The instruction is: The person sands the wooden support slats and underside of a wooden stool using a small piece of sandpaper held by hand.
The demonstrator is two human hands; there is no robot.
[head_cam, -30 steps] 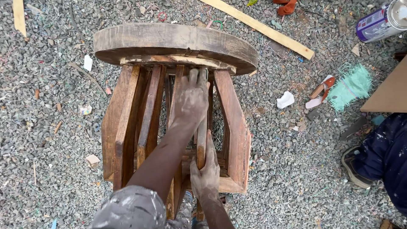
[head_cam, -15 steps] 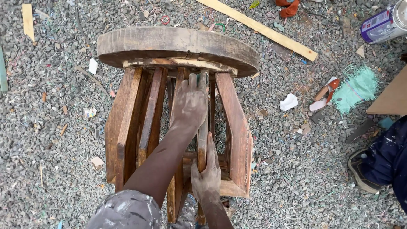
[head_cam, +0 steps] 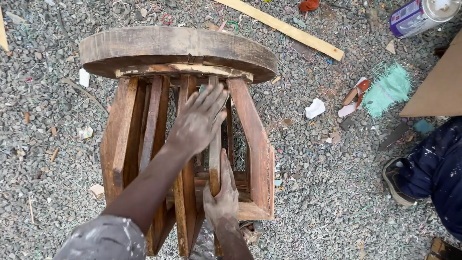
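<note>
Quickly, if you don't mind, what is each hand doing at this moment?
Left hand: open, lying flat on a slat of the wooden stool.
Right hand: closed around the thin slat.

Purple-and-white labelled can (head_cam: pixel 419 15) lies top right (on gravel).

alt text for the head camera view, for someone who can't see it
Seen from above, a person's left hand presses flat on an upright slat of a round-topped wooden stool lying on its side on gravel, while the right hand grips a slat lower down. Another person's shoe and dark trouser leg show at the right, near a spray can and a wooden strip.
</note>
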